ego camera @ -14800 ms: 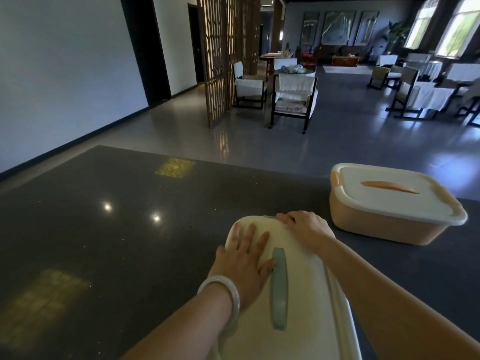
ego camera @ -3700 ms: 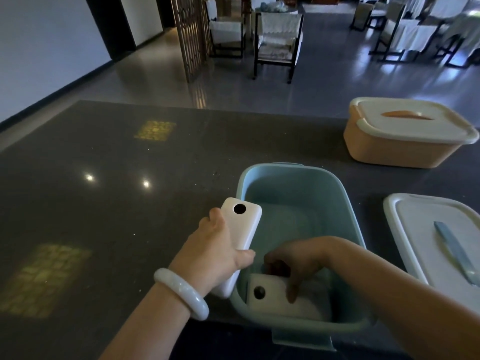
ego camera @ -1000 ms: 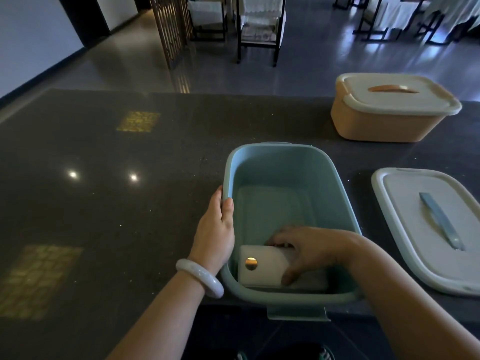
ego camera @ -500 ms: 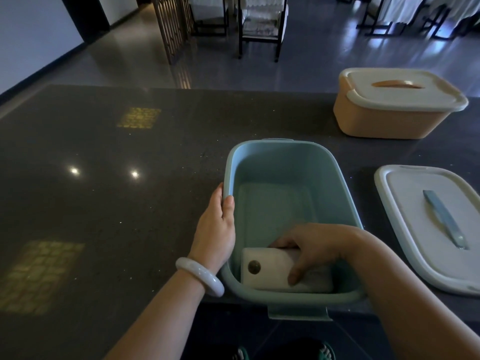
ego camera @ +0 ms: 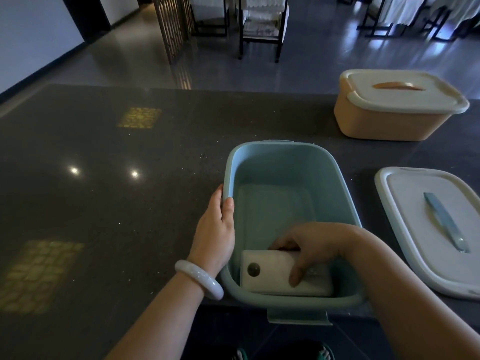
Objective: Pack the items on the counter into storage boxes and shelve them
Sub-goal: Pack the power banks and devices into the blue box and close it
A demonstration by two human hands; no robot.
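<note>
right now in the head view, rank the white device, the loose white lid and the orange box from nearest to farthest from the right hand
1. White device: gripped by the right hand inside the blue box, at its near end.
2. Loose white lid: flat on the counter, right of the blue box.
3. Orange box: lidded, far right of the counter.

Readable text: none on any surface.
White block in the blue box: faint marks by the thumb, too blurred to read.
White lid: bare, no label.
Orange box at 1 o'clock: no lettering.
Worktop: only light reflections.
</note>
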